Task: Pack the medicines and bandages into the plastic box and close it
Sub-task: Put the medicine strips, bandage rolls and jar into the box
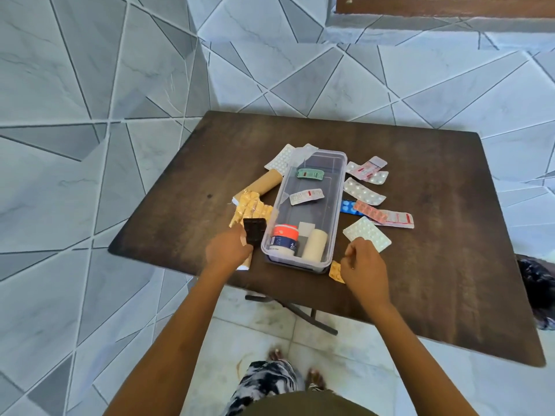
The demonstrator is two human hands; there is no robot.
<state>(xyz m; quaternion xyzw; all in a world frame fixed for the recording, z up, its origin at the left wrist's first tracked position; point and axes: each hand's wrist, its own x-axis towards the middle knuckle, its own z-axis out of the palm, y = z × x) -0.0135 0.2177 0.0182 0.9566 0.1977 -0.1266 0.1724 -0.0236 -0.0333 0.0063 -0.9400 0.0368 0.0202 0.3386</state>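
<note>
The clear plastic box [338, 187] stands open mid-table. Inside lie a green strip [310, 174], a white-and-red strip [306, 196], a jar with an orange lid [284, 239] and a cream bandage roll [314, 245]. My left hand [228, 250] is shut on a dark blister pack [254, 230] just left of the box's near end. Gold blister packs [252, 209] and a brown roll [264, 182] lie left of the box. My right hand [362, 265] rests curled at the box's near right corner, beside an orange strip [336, 272] and a white blister pack [367, 233]; whether it grips anything is unclear.
Several more blister strips lie right of the box: white [363, 192], blue [348, 207], pink-red [383, 216]. Another white pack [280, 159] sits behind the box's far left corner. The dark wooden table [435, 265] stands on a tiled floor; its near edge is by my hands.
</note>
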